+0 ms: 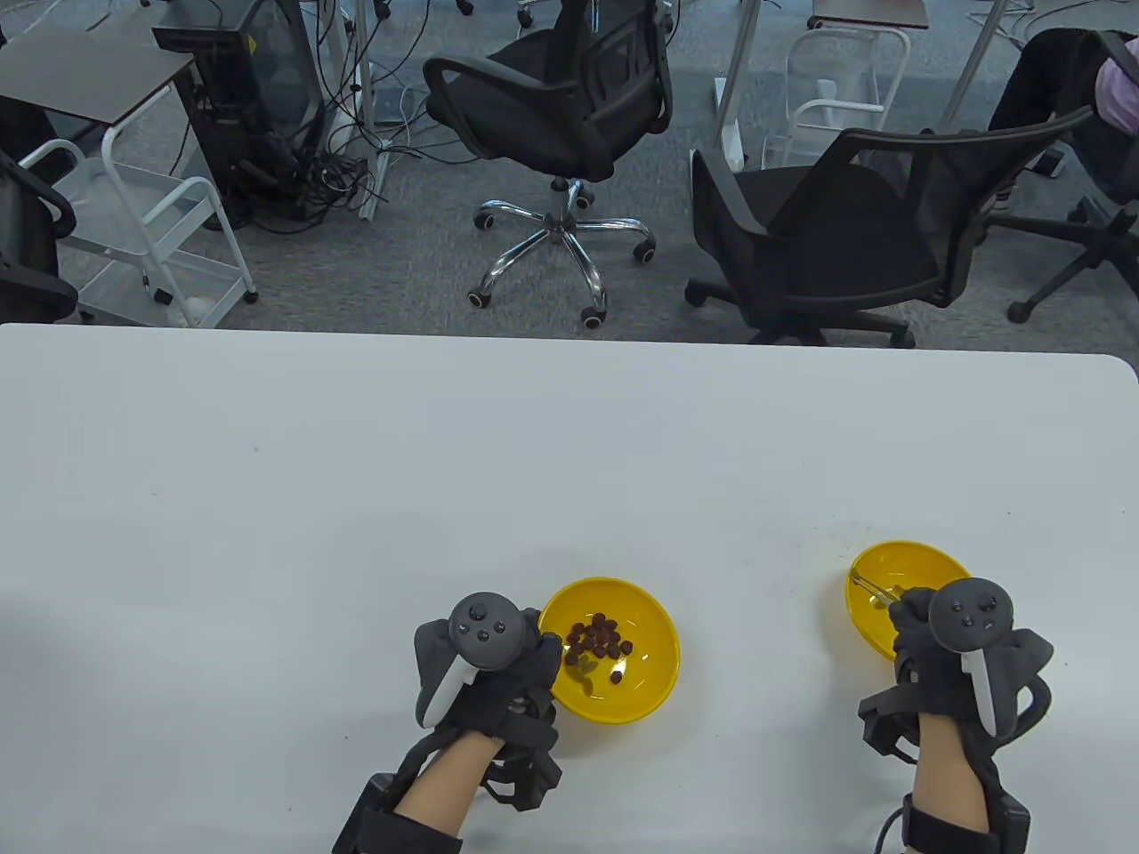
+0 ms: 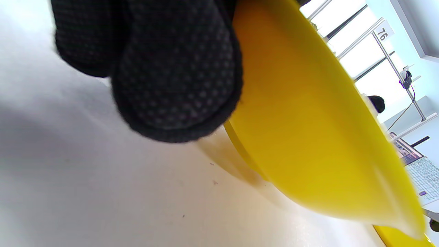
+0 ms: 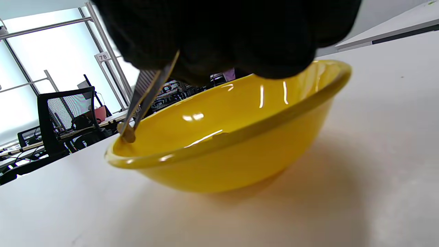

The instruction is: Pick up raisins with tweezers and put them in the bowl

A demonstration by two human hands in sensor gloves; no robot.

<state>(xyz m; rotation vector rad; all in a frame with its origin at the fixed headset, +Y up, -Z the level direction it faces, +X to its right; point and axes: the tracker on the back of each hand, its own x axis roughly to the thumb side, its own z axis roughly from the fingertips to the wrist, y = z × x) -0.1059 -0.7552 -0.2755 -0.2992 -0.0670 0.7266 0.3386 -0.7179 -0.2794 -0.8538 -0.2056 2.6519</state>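
A yellow bowl [image 1: 657,663] holds several dark raisins [image 1: 601,639]. My left hand [image 1: 541,656] holds this bowl at its left side. In the left wrist view my gloved fingers [image 2: 178,79] lie against its outer wall [image 2: 308,137]. My right hand [image 1: 909,614] grips metal tweezers [image 1: 876,587] over a second yellow bowl [image 1: 908,560] at the right. In the right wrist view the tweezers [image 3: 147,92] reach down from my hand [image 3: 223,34]. Their tips pinch a small brown raisin [image 3: 129,138] just inside the rim of that bowl [image 3: 240,164]. I see nothing else in that bowl.
Both bowls stand near the front edge of the white table [image 1: 445,498]. Black office chairs [image 1: 836,231] and a white cart [image 1: 151,231] stand on the floor beyond the table's far edge.
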